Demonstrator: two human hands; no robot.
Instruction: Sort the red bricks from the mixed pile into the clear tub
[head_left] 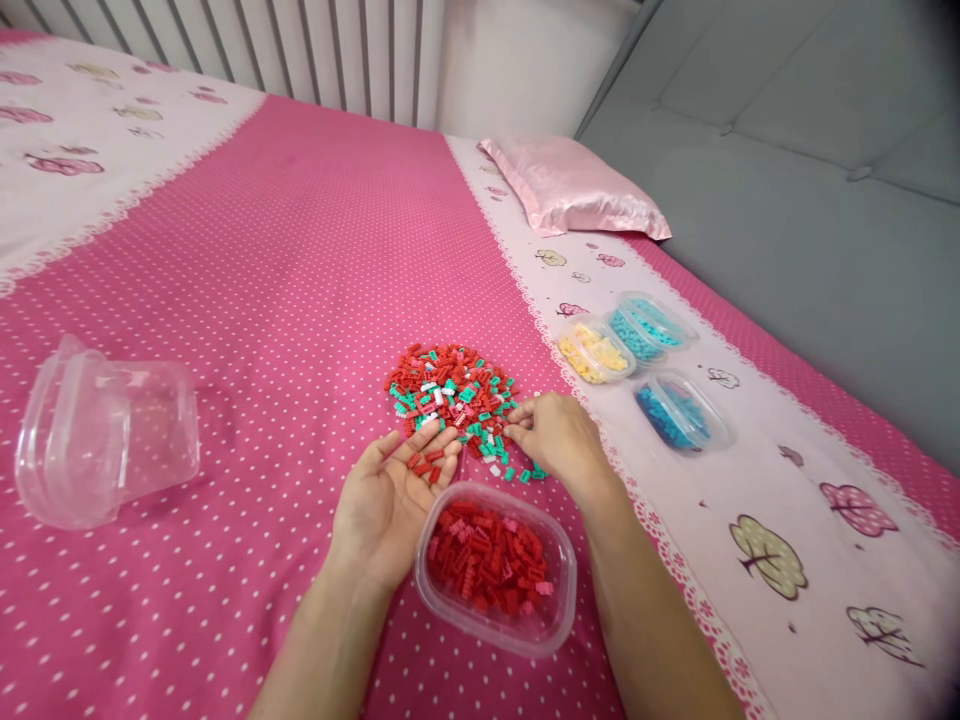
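A heap of small toy building bricks point(450, 390), mostly red with green, white and some pink, lies on the bed. My left hand point(390, 500) is palm up at its near edge, with a few red bricks point(426, 463) resting on its slightly curled fingers. At the heap's right side my right hand point(559, 440) has thumb and fingers pinched together; whatever is between the tips is too small to make out. Just in front of me, between my forearms, stands a clear plastic container point(555, 610) holding red and some pink bricks.
To the right are clear containers of yellow bricks point(592, 352), turquoise bricks point(645, 330) and blue bricks point(673, 415). Stacked clear containers point(112, 440) lie on their side at left. A pink pillow point(574, 187) is farther back, beside a grey padded panel point(787, 130).
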